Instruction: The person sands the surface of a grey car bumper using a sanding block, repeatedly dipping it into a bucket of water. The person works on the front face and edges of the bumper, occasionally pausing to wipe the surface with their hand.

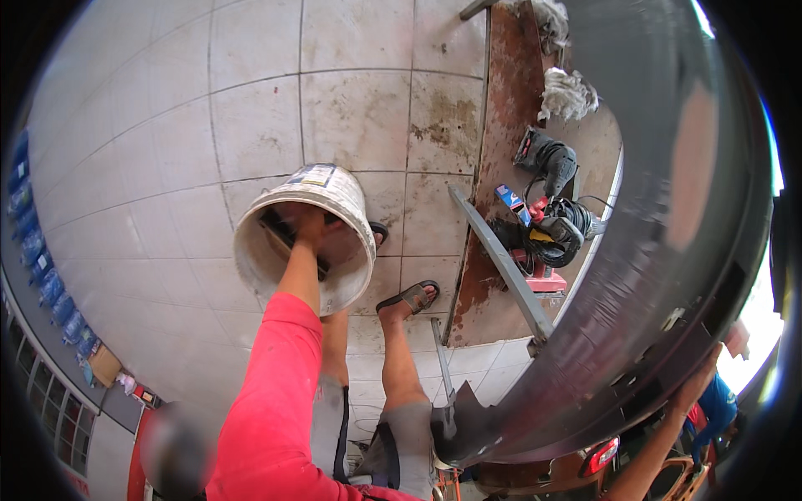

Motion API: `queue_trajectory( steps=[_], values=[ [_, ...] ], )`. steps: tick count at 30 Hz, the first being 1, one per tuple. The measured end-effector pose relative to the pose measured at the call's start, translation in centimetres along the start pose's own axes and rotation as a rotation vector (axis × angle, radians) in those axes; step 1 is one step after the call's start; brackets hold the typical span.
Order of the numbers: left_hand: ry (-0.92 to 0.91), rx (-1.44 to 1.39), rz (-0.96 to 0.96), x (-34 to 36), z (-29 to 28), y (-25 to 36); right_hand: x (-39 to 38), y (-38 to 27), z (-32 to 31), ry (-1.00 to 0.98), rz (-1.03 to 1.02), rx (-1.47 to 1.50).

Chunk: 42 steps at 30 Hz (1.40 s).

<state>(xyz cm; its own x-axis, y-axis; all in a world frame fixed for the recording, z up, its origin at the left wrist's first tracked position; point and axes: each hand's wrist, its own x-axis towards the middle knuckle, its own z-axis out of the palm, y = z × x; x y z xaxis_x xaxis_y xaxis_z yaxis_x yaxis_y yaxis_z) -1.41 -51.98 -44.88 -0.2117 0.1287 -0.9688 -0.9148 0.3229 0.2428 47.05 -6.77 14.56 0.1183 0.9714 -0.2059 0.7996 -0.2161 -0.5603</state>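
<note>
My left hand (309, 224) reaches down inside a white plastic bucket (334, 185), its red sleeve running up from the lower edge. A long dark strip-like thing (276, 224) lies beside and under that wrist. Shadow inside the bucket hides the fingers, so their grip cannot be made out. On the right, my right hand (700, 376) holds the lower edge of a large dark grey curved car bumper (639, 275), its fingers curling toward the outer side. A pinkish, dull patch (693, 167) shows on the bumper's surface.
Metal stand legs (501, 255) rise under the bumper. Behind them, a corded power tool (547, 159), a coiled black cable (568, 230) and crumpled white cloths (568, 93) lie on a stained brown board (511, 92). Blue-wrapped bottle packs (46, 284) line the far left.
</note>
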Motion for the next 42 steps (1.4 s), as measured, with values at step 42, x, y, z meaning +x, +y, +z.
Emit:
queue_trajectory(
  steps=[42],
  values=[
    [0.042,0.761,0.647,-40.8,-3.8,20.1,6.8,-25.7,22.5,0.024,-1.005,-0.657]
  ],
)
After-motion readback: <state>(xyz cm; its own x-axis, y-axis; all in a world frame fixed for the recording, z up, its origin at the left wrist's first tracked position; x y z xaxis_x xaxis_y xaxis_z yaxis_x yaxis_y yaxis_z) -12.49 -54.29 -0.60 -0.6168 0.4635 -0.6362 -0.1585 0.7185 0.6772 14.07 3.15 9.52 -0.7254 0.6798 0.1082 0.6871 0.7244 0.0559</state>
